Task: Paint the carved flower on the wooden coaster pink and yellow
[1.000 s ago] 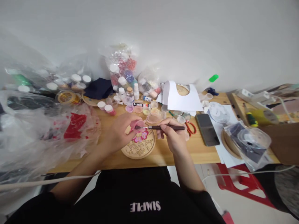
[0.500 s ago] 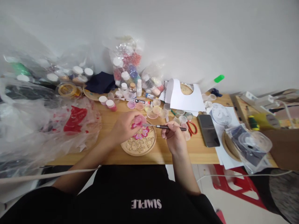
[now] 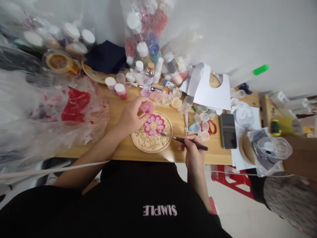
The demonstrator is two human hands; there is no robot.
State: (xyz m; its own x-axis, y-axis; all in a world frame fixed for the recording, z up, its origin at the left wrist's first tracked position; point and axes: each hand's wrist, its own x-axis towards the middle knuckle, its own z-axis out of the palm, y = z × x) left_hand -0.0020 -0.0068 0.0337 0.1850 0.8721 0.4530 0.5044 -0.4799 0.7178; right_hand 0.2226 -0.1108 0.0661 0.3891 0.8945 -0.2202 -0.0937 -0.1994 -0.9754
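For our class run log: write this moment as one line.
left hand: holds pink cup | right hand: holds brush, tip on wooden disc | flower: coloured pink

a pale wooden table (image 3: 119, 109) stands against a plain white wall (image 3: 247, 33) in soft even light, with a red plastic stool (image 3: 230, 180) on the light floor (image 3: 247, 215) beneath it.

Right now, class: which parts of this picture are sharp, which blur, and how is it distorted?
Head view: disc, cup and brush fairly sharp; bags at left smear and stretch, wide-angle; soft even light, no hard shadows.
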